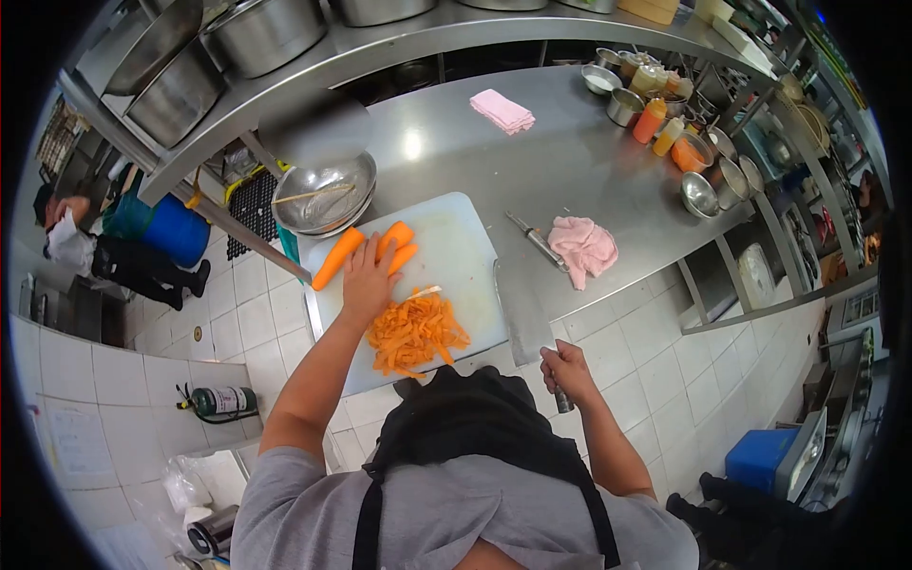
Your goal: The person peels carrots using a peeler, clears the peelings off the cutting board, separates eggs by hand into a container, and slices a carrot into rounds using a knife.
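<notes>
On the steel counter (446, 157): a white cutting board (461, 242) is set right in front of the black apron (470, 404), as seen from the head view, and pretty much all the orange stuff is kept on it.
Carrots (334, 260): three chunky pieces are laid on the far left part of the board, one along the outer edge, two grouped on the other side of the fingers.
Left hand (367, 283): spread out, fingers extended and laid among the carrots, nothing clenched; how hard they're pressed can't be told.
Orange strips (418, 334): heaped in a loose, messy pile on the near part of the board, just beside the left wrist.
Right hand (568, 369): wrapped snugly round the handle of the cleaver.
Cleaver (524, 321): the broad blade is pointed away from the body, along the board's right edge; whether the board is touched can't be told.
Slim metal tool (537, 241): laid right next to a crumpled pink cloth (585, 249).
Folded pink cloth (502, 112): placed well apart, farther back.
Metal bowls (328, 195): stacked behind the board on the left, with a thin stick laid in the top one.
Squeeze bottles (650, 122): stood among small containers at the far right.
Overhead shelf (456, 43): lined with big pots (268, 38).
</notes>
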A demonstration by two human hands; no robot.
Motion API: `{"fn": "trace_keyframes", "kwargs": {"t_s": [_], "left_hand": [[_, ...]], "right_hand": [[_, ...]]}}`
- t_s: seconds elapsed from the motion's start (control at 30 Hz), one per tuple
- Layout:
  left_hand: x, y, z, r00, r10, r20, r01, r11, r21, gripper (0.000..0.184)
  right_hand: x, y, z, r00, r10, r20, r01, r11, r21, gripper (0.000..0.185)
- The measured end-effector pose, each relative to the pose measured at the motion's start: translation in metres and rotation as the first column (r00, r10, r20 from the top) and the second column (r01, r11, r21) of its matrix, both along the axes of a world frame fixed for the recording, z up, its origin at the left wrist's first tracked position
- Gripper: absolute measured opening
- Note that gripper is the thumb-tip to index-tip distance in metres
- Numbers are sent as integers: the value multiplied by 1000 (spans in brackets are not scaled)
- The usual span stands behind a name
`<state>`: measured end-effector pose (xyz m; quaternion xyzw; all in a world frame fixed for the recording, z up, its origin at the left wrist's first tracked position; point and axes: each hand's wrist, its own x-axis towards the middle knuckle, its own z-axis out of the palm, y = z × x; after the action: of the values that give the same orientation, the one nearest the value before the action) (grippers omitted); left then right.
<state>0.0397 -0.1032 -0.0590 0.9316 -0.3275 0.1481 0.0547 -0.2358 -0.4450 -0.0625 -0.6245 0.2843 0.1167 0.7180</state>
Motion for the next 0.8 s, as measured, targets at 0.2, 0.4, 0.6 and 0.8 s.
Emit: {"fn": "trace_keyframes", "kwargs": {"t_s": [0.2, 0.4, 0.6, 0.8], "left_hand": [[-70, 13, 8, 981, 131, -141, -170, 930, -325, 72], [-137, -1, -12, 924, 160, -347, -271, 914, -300, 100], [-138, -30, -14, 923, 205, -325, -291, 925, -245, 111], [-133, -54, -13, 926, 247, -287, -316, 921, -228, 85]], "right_hand": [[8, -3, 11, 996, 89, -30, -88, 996, 24, 21], [22, 27, 10, 972, 225, -69, -228, 973, -37, 15], [42, 75, -22, 920, 392, -13, -389, 907, -162, 30], [66, 98, 3, 861, 508, -41, -508, 849, -143, 23]]}}
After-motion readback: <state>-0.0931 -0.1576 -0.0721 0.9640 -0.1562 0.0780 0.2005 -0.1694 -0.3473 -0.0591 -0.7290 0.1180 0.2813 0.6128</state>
